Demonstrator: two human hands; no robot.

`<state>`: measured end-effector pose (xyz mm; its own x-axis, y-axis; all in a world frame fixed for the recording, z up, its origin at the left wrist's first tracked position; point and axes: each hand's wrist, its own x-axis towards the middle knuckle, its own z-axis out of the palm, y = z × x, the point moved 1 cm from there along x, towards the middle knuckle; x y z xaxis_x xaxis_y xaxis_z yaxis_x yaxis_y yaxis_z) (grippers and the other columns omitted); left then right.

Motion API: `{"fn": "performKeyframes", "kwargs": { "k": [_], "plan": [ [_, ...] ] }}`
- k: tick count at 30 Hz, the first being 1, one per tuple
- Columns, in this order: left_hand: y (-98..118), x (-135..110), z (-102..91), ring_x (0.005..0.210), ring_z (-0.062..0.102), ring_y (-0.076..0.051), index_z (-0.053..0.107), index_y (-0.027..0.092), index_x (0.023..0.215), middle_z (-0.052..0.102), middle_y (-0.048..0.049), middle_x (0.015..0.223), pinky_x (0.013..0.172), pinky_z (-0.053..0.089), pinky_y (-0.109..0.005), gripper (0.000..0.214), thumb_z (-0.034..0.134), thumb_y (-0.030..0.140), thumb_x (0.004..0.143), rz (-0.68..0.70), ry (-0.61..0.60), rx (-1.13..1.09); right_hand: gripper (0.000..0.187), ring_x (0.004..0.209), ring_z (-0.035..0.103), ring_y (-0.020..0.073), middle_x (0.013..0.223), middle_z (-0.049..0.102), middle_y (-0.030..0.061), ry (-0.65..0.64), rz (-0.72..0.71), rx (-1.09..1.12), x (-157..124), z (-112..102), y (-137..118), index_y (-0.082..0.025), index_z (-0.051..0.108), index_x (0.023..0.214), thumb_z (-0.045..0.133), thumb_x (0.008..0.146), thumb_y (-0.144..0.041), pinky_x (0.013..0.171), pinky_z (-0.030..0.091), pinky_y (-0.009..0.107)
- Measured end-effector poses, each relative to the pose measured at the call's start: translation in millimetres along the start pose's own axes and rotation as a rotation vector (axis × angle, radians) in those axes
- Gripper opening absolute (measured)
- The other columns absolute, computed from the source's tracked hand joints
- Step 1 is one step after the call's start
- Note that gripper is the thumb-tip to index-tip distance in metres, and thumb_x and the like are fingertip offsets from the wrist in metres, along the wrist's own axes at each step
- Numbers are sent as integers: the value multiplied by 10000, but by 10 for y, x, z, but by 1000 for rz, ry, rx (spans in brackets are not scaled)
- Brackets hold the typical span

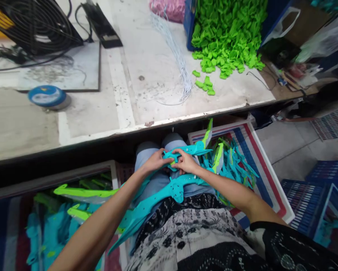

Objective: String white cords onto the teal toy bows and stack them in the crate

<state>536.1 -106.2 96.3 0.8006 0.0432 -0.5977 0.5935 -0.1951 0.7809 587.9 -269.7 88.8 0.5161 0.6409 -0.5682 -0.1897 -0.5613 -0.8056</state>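
Observation:
Above my lap, my left hand (158, 160) grips the body of a teal winged plastic toy (195, 149), thumb pointing right. From the other side my right hand (186, 162) is closed on the same toy, fingertips pressed at its middle. A small lime-green piece (173, 162) shows between the two hands; whether it is fixed to the toy I cannot tell. A lime-green and grey wing part (207, 133) sticks up at the toy's right end. Across my thighs, nearer my waist, lies a second teal winged toy (176, 190).
Crates of teal and green toys stand at my right (266, 169) and left (115, 175). On the worktable (154, 107) are loose lime-green pieces (228, 45) spilling from a blue bin (189, 26), white strings (182, 71), a blue round container (46, 96) and a black fan (41, 26).

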Motion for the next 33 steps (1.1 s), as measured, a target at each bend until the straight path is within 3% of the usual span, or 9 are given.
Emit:
{"fn": "performKeyframes", "kwargs": {
  "k": [5,8,11,14,17,21,24,27,33],
  "plan": [
    [-17,4,-11,581,635,-217,481,146,1123,627,-21,713,551,517,-339,721,684,633,631,6,-57,-16,218,612,627,160,648,623,-37,105,-219,-333,-23,-337,-290,-231,611,1049,655,857,-325,578,486,259],
    [-30,16,-39,734,680,-254,493,137,1216,679,-79,864,653,543,-362,734,648,617,682,80,-32,95,194,941,616,214,959,672,75,576,-443,-644,116,-1074,-760,-190,637,937,462,961,-269,874,472,337],
    [-13,-42,-57,951,672,-313,509,136,1291,692,-133,1035,794,536,-394,769,655,584,684,160,127,281,250,1131,508,300,1147,590,156,920,-371,-934,433,-1968,-1127,-153,615,1082,418,928,-145,991,405,458],
    [10,-259,-51,1018,641,-312,552,141,1271,682,-145,1098,877,512,-414,657,594,546,756,281,366,364,197,1142,477,314,1154,558,151,851,-369,-1039,792,-2612,-1211,-156,618,1048,481,908,-183,1000,399,493],
    [13,-568,-31,870,645,-258,647,173,1080,705,-111,993,822,527,-393,446,504,520,838,321,468,329,145,1119,481,299,1135,562,131,801,-446,-1054,936,-2803,-1150,-180,604,978,489,923,-250,1001,399,494],
    [109,-842,-4,834,644,-230,657,195,1045,710,-85,995,740,546,-352,410,497,520,852,280,460,238,145,1058,508,263,1065,592,107,651,-569,-1026,611,-2298,-1161,-196,571,964,440,948,-256,975,406,441],
    [301,-856,49,963,636,-228,548,179,1291,664,-104,1152,783,546,-332,545,549,481,837,392,485,205,148,919,552,214,957,617,78,244,-610,-956,129,-1539,-1174,-194,571,956,446,948,-272,861,443,356],
    [437,-784,187,794,650,-188,607,154,1183,703,-90,1005,697,535,-299,480,576,473,826,396,286,110,133,837,565,172,885,625,43,-143,-623,-791,-288,-847,-1057,-201,572,911,465,935,-277,786,440,301],
    [272,-850,521,533,582,-122,632,136,877,702,-59,744,540,498,-251,439,599,566,797,240,105,-376,310,598,532,112,728,602,-17,-35,-331,79,-523,-276,-530,-189,560,932,654,775,-439,547,416,236]
  ]
}}
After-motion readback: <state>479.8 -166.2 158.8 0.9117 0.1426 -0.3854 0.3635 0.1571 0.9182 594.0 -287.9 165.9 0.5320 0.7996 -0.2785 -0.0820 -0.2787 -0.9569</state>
